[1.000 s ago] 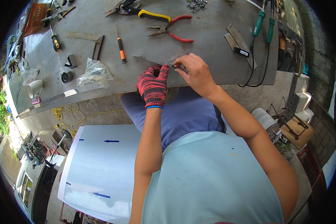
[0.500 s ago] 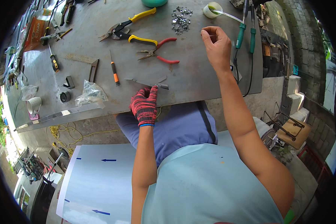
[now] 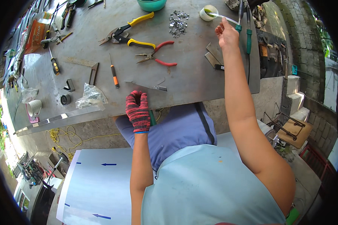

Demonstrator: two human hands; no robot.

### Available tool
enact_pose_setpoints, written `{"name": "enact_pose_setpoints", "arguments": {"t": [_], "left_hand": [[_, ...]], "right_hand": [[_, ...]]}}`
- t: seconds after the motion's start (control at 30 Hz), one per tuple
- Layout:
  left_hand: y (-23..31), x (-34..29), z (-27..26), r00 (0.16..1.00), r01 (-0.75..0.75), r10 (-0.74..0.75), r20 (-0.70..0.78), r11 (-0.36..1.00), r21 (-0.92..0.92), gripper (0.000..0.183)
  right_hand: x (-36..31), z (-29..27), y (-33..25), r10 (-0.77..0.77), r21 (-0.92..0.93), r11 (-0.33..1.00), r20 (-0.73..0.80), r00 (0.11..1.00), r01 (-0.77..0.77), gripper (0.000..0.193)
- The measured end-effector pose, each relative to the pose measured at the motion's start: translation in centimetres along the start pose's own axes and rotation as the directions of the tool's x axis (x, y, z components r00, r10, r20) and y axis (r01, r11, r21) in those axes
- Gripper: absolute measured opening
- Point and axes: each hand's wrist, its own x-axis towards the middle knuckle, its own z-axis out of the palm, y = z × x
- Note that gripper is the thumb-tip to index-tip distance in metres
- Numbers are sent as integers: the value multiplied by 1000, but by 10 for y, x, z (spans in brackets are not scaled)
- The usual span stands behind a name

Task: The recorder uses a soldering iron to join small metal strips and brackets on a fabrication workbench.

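Fingers [image 3: 225, 23] of the right hand [image 3: 230, 36] touch a stick [image 3: 216, 15] in a cup [image 3: 204, 17].

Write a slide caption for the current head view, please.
Right hand at the cup's white stick; gloved left hand near a thin metal piece on the bench.

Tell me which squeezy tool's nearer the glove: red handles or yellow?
The red-handled pliers; the yellow-handled snips lie farther from the gloved left hand.
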Motion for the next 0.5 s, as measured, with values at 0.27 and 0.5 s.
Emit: {"name": "enact_pose_setpoints", "arguments": {"t": [0.27, 0.5], "left_hand": [[-9, 1, -13, 964, -263, 248, 99, 945, 194, 43], [-14, 18, -15, 793, -558, 590, 149, 606, 567, 40]], "right_hand": [[40, 8, 0, -24, -46, 999, -10, 1000, 23, 15], [32, 2, -15, -426, -292, 837, 183, 886, 462, 16]]}}
